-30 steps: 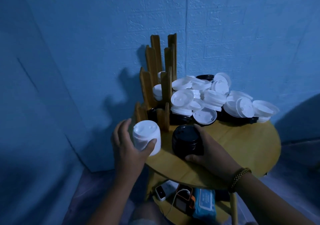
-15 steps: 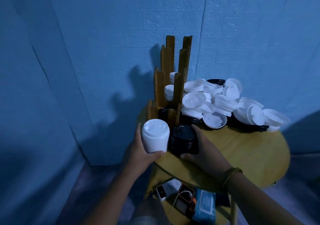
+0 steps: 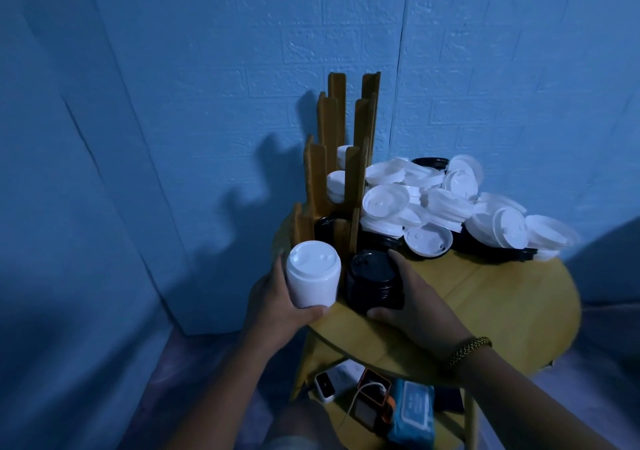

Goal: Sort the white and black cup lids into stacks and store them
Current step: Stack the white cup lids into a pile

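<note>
My left hand (image 3: pixel 277 302) grips a tall stack of white lids (image 3: pixel 313 278), held upright at the near left edge of the round wooden table (image 3: pixel 512 314). Right beside it, my right hand (image 3: pixel 415 306) wraps a stack of black lids (image 3: pixel 372 281) that rests on the table. Just behind both stacks stands a wooden slatted lid holder (image 3: pixel 353 172), with white lids (image 3: pixel 336 183) in its upper slots and black lids (image 3: pixel 323 228) low down. A loose heap of white lids (image 3: pixel 436 204) over a few black lids (image 3: pixel 491 250) covers the back of the table.
A blue brick-pattern wall (image 3: pixel 485 51) rises close behind the table. On the lower shelf lie a blue wipes pack (image 3: pixel 412 411), small devices (image 3: pixel 369 399) and a white cable. The table's right front is bare wood.
My left hand has brought the white stack up and rightward until it stands next to the black stack, close to the holder. The view has shifted, so the table sits lower and farther right.
</note>
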Demonstrator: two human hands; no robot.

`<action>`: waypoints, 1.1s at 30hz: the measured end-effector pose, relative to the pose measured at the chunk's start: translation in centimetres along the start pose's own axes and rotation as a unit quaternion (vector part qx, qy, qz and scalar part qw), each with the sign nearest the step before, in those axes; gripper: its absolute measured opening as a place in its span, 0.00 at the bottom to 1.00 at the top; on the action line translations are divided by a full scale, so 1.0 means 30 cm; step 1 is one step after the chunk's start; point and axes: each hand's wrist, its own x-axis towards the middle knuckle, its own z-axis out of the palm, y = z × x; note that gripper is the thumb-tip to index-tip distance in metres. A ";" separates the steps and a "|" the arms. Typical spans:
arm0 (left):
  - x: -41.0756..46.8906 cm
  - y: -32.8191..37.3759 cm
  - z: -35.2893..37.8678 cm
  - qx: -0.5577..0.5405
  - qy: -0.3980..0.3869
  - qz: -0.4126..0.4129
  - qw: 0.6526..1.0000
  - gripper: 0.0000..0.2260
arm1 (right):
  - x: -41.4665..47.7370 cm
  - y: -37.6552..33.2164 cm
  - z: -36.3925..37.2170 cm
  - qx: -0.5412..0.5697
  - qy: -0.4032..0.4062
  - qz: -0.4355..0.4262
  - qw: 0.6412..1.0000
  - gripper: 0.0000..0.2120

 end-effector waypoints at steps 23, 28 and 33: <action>-0.030 0.010 -0.137 -0.049 0.024 0.019 0.998 0.39 | 0.020 -0.073 0.071 0.002 -0.003 -0.017 1.000 0.54; -0.071 -0.013 -0.197 -0.047 0.044 0.005 0.998 0.37 | 0.035 -0.122 0.114 0.008 -0.014 -0.020 1.000 0.53; -0.113 -0.039 -0.222 -0.050 0.048 -0.004 0.998 0.37 | 0.053 -0.177 0.175 -0.007 0.009 0.001 1.000 0.54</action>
